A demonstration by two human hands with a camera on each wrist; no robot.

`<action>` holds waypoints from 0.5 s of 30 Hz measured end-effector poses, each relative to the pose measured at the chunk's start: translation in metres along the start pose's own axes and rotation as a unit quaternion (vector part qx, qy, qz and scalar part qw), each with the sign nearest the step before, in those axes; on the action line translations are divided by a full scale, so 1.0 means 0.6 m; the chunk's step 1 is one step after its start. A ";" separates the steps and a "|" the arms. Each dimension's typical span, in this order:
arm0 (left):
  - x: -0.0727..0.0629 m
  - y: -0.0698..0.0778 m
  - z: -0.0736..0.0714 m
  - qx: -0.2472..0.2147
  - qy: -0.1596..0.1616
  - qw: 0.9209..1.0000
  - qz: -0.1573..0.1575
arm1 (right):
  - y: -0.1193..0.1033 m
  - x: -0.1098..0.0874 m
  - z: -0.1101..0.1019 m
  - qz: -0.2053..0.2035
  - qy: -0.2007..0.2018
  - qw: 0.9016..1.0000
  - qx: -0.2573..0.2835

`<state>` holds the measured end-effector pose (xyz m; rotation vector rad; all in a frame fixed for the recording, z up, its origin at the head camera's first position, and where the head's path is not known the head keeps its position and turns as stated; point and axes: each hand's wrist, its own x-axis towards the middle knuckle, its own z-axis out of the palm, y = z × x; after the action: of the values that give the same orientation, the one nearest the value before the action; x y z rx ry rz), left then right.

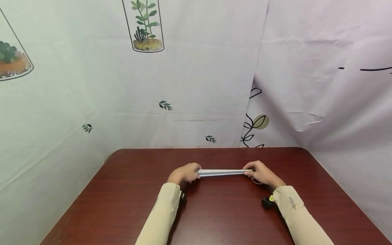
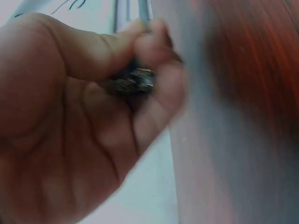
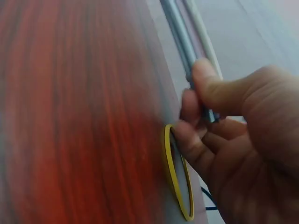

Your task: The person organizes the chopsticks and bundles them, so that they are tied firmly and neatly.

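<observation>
The sticks (image 1: 222, 172) stretch from the left hand (image 1: 185, 173) to the right hand (image 1: 261, 173), each pinching one end; a yellow band (image 3: 172, 172) touches the right.

We note the left hand (image 2: 84, 121) palm toward us, blurred, its fingers (image 2: 170, 86) curled round slender rods (image 2: 143, 8); dark, gold-flecked ends (image 2: 142, 79) show within the grip, greyish shafts leave the top edge. Reddish, dark-grained bench (image 2: 252, 60) at right; whitish backdrop (image 2: 152, 191) behind.
</observation>
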<state>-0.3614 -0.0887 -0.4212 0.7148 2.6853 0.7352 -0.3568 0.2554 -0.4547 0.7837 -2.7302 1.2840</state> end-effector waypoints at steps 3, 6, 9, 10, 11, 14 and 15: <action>-0.001 -0.013 -0.003 -0.036 -0.004 0.999 0.029 | 0.001 0.004 0.000 -0.002 -0.016 1.000 0.019; -0.001 -0.023 -0.004 -0.061 -0.010 0.996 0.059 | -0.001 0.007 0.001 -0.010 -0.022 1.000 0.020; -0.003 -0.028 -0.006 -0.081 -0.014 0.994 0.078 | -0.006 0.007 0.002 -0.015 -0.029 0.999 0.033; -0.003 -0.028 -0.006 -0.085 -0.014 0.993 0.079 | -0.007 0.007 0.002 -0.013 -0.031 0.999 0.039; -0.002 -0.028 -0.006 -0.087 -0.014 0.993 0.082 | -0.009 0.007 0.002 -0.012 -0.033 0.998 0.044; 0.001 -0.028 -0.005 -0.086 -0.010 0.993 0.083 | -0.013 0.005 0.003 -0.006 -0.030 0.998 0.052; 0.002 -0.027 -0.005 -0.084 -0.006 0.993 0.085 | -0.015 0.004 0.003 -0.003 -0.027 0.998 0.051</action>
<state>-0.3700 -0.1016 -0.4273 0.9067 2.5352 0.9826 -0.3546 0.2483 -0.4486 0.8458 -2.7191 1.4330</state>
